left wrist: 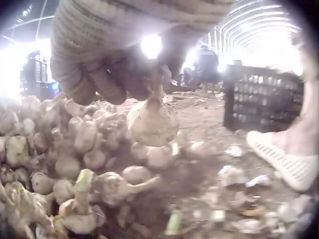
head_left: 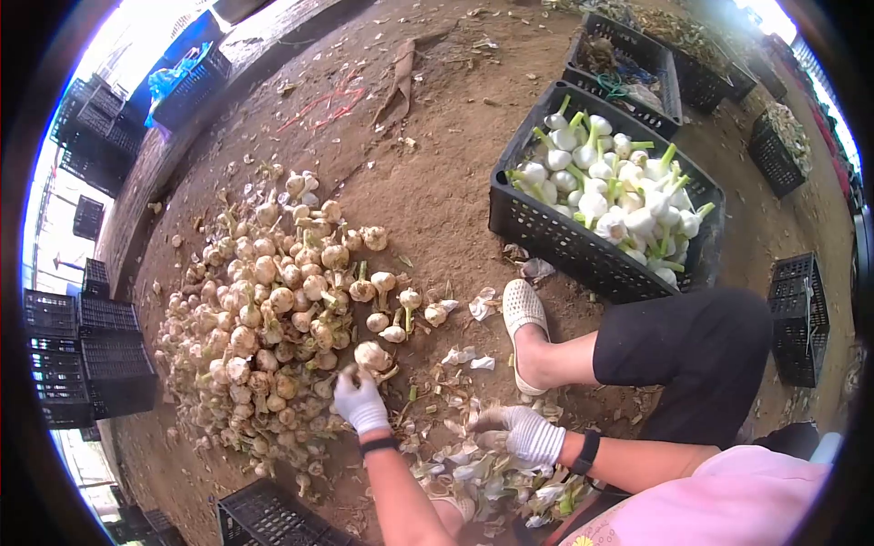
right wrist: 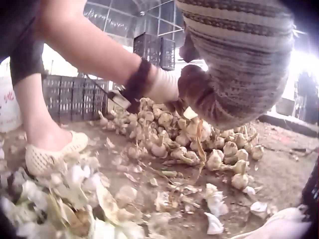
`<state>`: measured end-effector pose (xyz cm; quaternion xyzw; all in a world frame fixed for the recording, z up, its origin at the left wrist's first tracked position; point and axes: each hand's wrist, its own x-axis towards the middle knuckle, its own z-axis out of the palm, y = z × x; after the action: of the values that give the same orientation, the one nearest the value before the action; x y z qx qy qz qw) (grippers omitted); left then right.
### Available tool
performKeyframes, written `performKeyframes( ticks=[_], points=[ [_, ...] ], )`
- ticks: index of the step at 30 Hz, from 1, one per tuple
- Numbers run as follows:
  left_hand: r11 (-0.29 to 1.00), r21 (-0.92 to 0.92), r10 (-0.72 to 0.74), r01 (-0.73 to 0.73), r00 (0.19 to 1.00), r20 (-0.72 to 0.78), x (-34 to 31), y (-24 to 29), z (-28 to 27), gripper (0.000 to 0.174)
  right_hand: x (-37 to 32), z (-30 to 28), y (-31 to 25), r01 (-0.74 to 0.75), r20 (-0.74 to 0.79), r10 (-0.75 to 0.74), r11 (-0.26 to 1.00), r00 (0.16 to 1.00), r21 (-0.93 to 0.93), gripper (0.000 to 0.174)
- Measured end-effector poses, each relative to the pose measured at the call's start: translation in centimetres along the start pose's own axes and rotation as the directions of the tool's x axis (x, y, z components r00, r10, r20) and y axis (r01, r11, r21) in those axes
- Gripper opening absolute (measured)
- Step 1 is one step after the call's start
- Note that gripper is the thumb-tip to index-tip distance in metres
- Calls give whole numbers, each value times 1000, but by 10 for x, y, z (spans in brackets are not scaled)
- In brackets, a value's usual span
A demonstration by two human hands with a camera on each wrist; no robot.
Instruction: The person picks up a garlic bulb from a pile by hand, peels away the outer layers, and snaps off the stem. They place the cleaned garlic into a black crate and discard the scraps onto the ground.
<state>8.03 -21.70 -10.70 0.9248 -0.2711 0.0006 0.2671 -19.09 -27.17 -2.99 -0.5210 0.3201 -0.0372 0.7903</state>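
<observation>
My left hand (head_left: 360,403), in a white knit glove, pinches a garlic bulb (left wrist: 152,124) by its stem at the near right edge of the garlic pile (head_left: 264,300). In the left wrist view the bulb hangs below the gloved fingers. My right hand (head_left: 528,435), also gloved, is over scattered peelings (head_left: 482,473) between the feet. Its fingers are curled, and in the right wrist view a dry strip of garlic skin (right wrist: 200,142) hangs from the fingertips.
A black crate (head_left: 583,250) of white trimmed garlic stands beyond the foot in a cream shoe (head_left: 525,318). Another black crate (head_left: 273,517) is at the lower left. Stacked crates (head_left: 114,355) line the left side, and loose skins lie on the dirt floor (head_left: 437,164).
</observation>
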Motion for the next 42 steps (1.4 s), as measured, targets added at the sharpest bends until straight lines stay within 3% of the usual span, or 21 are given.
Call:
performKeyframes(
  ticks=[2, 3, 4, 6, 8, 10, 12, 13, 15, 18, 20, 22, 26, 28, 34, 35, 36, 37, 38, 40, 42],
  points=[
    [978, -59, 197, -199, 980, -41, -40, 32, -39, 21, -2, 1, -9, 40, 0, -40, 999, 999, 9, 43],
    [973, -150, 176, -174, 984, 6, -61, 53, -60, 20, -3, 2, -16, 132, -47, -159, 926, 986, -353, 43],
    [962, -234, 156, -139, 986, 55, -85, 70, -78, 20, -5, 4, -22, 182, -46, -284, 723, 958, -666, 44],
    [975, -200, 127, -94, 979, 160, -128, 90, -100, 20, -10, 13, -22, 294, 2, -425, 622, 905, -725, 40],
    [978, -202, 115, -55, 947, 300, -166, 97, -112, 20, -16, 14, -15, 343, 152, -400, 464, 904, -817, 33],
    [983, -162, 128, -84, 952, 279, -189, 105, -128, 31, -23, 17, -12, 419, 209, -447, 445, 870, -791, 16],
    [756, -599, -138, 264, 959, 249, -209, 102, -137, 49, -35, 21, -29, 440, 168, -472, 554, 865, -706, 16],
    [639, -711, -134, 294, 953, 274, -212, 110, -156, 71, -38, 24, -29, 384, 107, -391, 750, 914, -539, 16],
    [760, -629, -53, 162, 981, 188, -228, 109, -172, 76, -44, 27, -32, 118, 113, -101, 981, 988, -156, 19],
    [882, -468, 88, -47, 994, 65, -248, 108, -181, 82, -66, 40, -50, -48, 248, 5, 985, 969, 168, 20],
    [893, -445, -13, 64, 993, 116, -252, 115, -191, 76, -67, 47, -44, 38, 253, -70, 991, 965, 130, 24],
    [907, -421, 44, -20, 998, 46, -256, 116, -195, 70, -68, 49, -43, 129, 246, -149, 987, 958, 95, 27],
    [937, -330, 113, -115, 993, -24, -258, 114, -198, 69, -69, 50, -47, 118, 277, -100, 992, 956, -49, 29],
    [945, -305, 120, -123, 992, -26, -257, 114, -198, 69, -71, 50, -48, -40, 261, 38, 999, 965, 4, 28],
    [955, -260, 149, -144, 989, 2, -256, 109, -202, 71, -72, 46, -45, -2, 277, 14, 999, 961, -44, 19],
    [698, -702, -59, 143, 988, 143, -258, 105, -199, 71, -73, 45, -45, -2, 271, 13, 999, 963, -41, 19],
    [205, -895, -164, 396, 915, 368, -262, 99, -196, 71, -75, 44, -44, 60, 311, -60, 998, 948, 10, 19],
    [53, -914, -66, 402, 915, 399, -261, 88, -192, 68, -77, 43, -43, 121, 347, -135, 991, 928, 63, 20],
    [54, -912, -61, 406, 913, 403, -264, 84, -189, 68, -81, 43, -45, 122, 341, -137, 990, 930, 65, 20],
    [-339, -806, 40, 485, 864, 502, -260, 88, -191, 65, -87, 44, -53, -101, 314, 64, 990, 947, 103, 20],
    [-223, -839, -27, 497, 857, 515, -258, 97, -194, 68, -76, 40, -36, -78, 271, 30, 983, 962, 168, 21]
  ],
)
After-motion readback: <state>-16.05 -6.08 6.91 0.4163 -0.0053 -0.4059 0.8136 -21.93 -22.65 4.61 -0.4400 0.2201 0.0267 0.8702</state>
